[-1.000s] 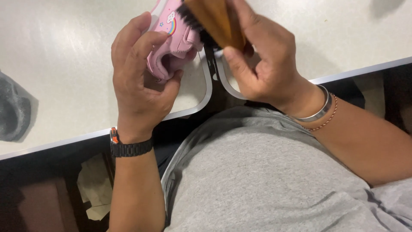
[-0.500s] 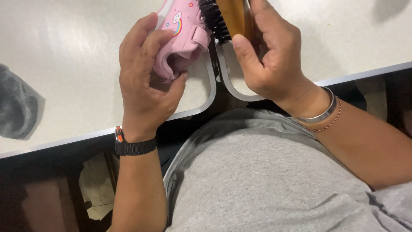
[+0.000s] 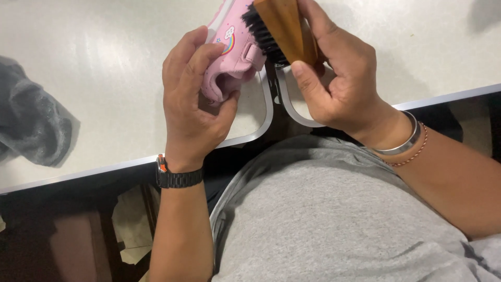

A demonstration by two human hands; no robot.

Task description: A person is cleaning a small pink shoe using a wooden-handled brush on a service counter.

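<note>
Hands raised: left (image 3: 193, 104) gripping shoe (image 3: 232, 49), right (image 3: 339, 78) brush (image 3: 276, 28).

White table (image 3: 104, 62), grey cloth (image 3: 31, 120)

The toe of the pink shoe (image 3: 232, 47) and the far end of the wooden brush (image 3: 279, 28) are cut off by the top edge. The grey cloth (image 3: 31, 122) is clipped at the left edge.

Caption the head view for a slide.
Left hand holds a small pink shoe while right hand presses a wooden brush against it.
</note>
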